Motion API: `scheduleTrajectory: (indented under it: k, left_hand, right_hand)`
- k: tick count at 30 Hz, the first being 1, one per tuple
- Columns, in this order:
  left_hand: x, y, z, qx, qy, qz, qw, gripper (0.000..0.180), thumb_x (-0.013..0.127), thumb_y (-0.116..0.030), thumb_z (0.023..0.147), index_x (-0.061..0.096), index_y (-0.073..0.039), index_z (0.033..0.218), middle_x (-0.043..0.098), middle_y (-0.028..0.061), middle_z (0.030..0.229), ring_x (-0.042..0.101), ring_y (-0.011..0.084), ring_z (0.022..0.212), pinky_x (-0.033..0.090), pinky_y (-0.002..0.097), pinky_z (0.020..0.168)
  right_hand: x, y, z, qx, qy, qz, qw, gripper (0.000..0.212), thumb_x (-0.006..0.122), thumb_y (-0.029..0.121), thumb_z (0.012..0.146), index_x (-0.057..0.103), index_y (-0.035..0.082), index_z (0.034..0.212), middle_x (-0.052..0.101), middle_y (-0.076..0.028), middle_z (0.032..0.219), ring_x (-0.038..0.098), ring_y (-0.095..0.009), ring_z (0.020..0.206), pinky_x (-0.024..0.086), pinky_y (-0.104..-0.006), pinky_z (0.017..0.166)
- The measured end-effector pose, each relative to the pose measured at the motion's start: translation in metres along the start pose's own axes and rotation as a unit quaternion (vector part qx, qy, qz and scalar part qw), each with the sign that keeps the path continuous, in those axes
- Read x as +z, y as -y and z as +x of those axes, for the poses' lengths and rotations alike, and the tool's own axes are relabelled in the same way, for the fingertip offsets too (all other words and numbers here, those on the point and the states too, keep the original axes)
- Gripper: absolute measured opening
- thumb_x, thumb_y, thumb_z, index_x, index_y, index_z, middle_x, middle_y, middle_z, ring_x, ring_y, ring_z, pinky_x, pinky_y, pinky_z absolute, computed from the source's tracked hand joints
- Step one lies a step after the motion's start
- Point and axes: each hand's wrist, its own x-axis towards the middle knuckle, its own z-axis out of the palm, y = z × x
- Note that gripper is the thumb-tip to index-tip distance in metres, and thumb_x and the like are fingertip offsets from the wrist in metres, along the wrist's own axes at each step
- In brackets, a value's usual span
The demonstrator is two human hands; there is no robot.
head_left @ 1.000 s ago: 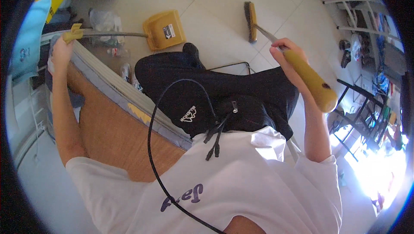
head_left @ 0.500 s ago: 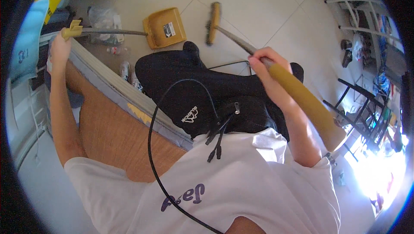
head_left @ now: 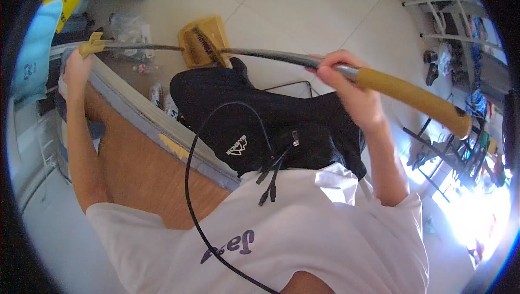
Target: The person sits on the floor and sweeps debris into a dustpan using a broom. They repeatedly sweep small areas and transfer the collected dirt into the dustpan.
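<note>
My right hand [head_left: 349,80] is wrapped round the grey shaft of a broom [head_left: 414,96], just beside its yellow grip. The broom's head lies over the yellow dustpan [head_left: 187,26], its dark bristles showing inside the pan. At the left, my left hand [head_left: 78,69] is closed on the upper end of the dustpan's long handle, just below a yellow clip [head_left: 93,44]. That grey handle [head_left: 141,46] runs across to the pan on the tiled floor. I cannot tell whether any dirt lies in the pan.
A bed or bench with a brown mat [head_left: 146,153] stands at my left. Near its edge are a clear plastic bag [head_left: 127,28], a bottle [head_left: 146,69] and shoes [head_left: 157,93]. A black folding stool or chair [head_left: 449,142] and a white rack [head_left: 449,4] stand at the right.
My right hand has swung the broom so its head moved left from the floor into the dustpan, and its grip end rose to the right. My left hand stays nearly still.
</note>
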Motion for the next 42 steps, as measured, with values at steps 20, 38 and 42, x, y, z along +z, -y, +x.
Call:
scheduleTrajectory:
  k: [20,38,42]
  left_hand:
    - [-0.047,-0.01,-0.097,-0.151,0.091,-0.01,0.984,0.042,0.059,-0.034,0.077,0.06,-0.005,0.107,0.062,0.0233,0.098,0.058,0.0407,0.096,0.045,0.0423,0.08]
    - [0.002,0.038,-0.111,-0.149,0.063,-0.15,0.975,0.041,0.061,-0.032,0.076,0.062,0.0,0.103,0.064,0.0216,0.093,0.061,0.0379,0.092,0.046,0.0389,0.079]
    - [-0.002,0.033,-0.113,-0.118,0.05,-0.143,0.981,0.037,0.061,-0.029,0.077,0.062,-0.002,0.103,0.064,0.0208,0.093,0.06,0.0379,0.09,0.046,0.0389,0.078]
  right_hand:
    - [0.047,-0.028,0.182,-0.249,0.136,-0.283,0.916,0.008,0.056,0.006,0.08,0.058,0.007,0.088,0.059,-0.008,0.077,0.059,-0.018,0.071,0.047,-0.0303,0.064]
    - [0.051,-0.022,0.062,-0.201,0.32,-0.157,0.913,0.012,0.059,-0.002,0.069,0.057,0.005,0.078,0.057,-0.017,0.083,0.061,-0.035,0.091,0.048,-0.0364,0.077]
    - [0.004,-0.007,0.052,-0.061,0.207,-0.119,0.969,0.01,0.058,-0.004,0.075,0.06,0.004,0.08,0.064,-0.015,0.099,0.058,-0.022,0.107,0.046,-0.0288,0.083]
